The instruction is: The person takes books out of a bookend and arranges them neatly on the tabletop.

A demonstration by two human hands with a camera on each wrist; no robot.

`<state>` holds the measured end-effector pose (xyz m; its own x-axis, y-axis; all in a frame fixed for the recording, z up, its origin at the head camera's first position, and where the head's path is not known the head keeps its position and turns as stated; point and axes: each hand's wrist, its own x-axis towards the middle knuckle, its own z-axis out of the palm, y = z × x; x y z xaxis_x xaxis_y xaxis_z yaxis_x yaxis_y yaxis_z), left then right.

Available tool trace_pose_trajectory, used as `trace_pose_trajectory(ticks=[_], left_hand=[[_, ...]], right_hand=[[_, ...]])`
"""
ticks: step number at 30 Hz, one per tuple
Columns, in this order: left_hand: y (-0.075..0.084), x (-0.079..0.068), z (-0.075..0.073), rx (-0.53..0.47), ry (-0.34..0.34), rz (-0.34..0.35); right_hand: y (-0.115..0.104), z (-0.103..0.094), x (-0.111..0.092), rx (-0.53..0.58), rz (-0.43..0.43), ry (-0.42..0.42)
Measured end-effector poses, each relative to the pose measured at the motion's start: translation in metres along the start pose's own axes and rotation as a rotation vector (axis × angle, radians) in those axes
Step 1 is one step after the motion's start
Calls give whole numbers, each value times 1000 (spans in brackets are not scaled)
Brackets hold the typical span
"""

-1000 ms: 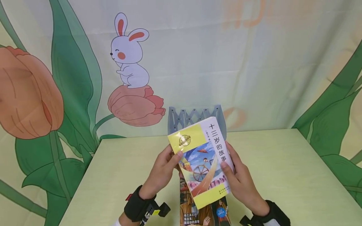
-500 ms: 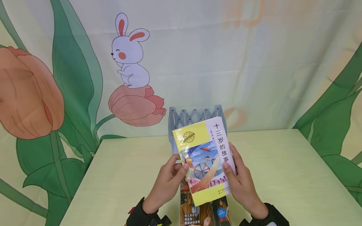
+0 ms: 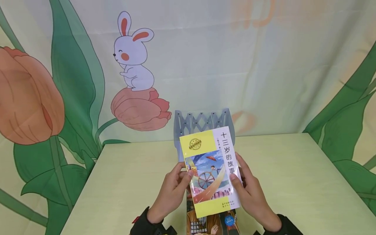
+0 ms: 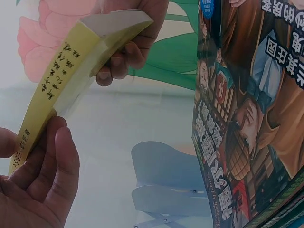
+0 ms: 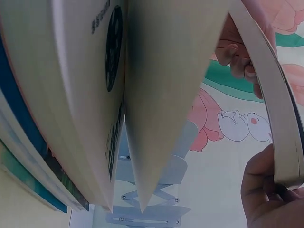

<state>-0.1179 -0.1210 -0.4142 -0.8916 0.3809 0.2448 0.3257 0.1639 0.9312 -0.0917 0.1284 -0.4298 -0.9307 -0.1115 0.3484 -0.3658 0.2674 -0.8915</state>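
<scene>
A paperback book (image 3: 210, 179) with a yellow and white cover and a picture of a wheel and road is held up between both hands, tilted slightly. My left hand (image 3: 171, 194) pinches its left edge, thumb on the cover. On its right edge my right hand (image 3: 254, 195) grips it, thumb also on the front. The left wrist view shows its yellow spine (image 4: 50, 90), and the right wrist view shows its page edges (image 5: 275, 95). Below the paperback lies a stack of books, topped by a dark illustrated book (image 3: 205, 223), partly covered by it.
Behind the paperback stands a blue-grey expanding bookend rack (image 3: 202, 121), its lower part hidden. The pale table (image 3: 135, 182) reaches back to a printed curtain (image 3: 205, 65). In the right wrist view, pages (image 5: 171, 71) of a stacked book stand spread apart.
The paperback has turned to a more upright angle and sits slightly lower. My left hand has slid down along its left edge; the right hand keeps its grip and has dropped a little.
</scene>
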Motion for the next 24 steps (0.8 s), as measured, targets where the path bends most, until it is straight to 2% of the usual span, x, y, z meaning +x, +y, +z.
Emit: trace_pose_trajectory(ticks=[6,13,17,24], left_hand=[[-3,-3,0,17,5,10],[-9,-7,1,-13,-37,-96],[-15,-9,2,-29,-58,-133],[-24,-13,4,-62,-67,-207]], right_hand=[[2,-2,-6,16,36,-32],[7,-2,-12,22,118,-60],[12,-2,-16,23,137,-79],[22,2,-21,-35,192,-77]])
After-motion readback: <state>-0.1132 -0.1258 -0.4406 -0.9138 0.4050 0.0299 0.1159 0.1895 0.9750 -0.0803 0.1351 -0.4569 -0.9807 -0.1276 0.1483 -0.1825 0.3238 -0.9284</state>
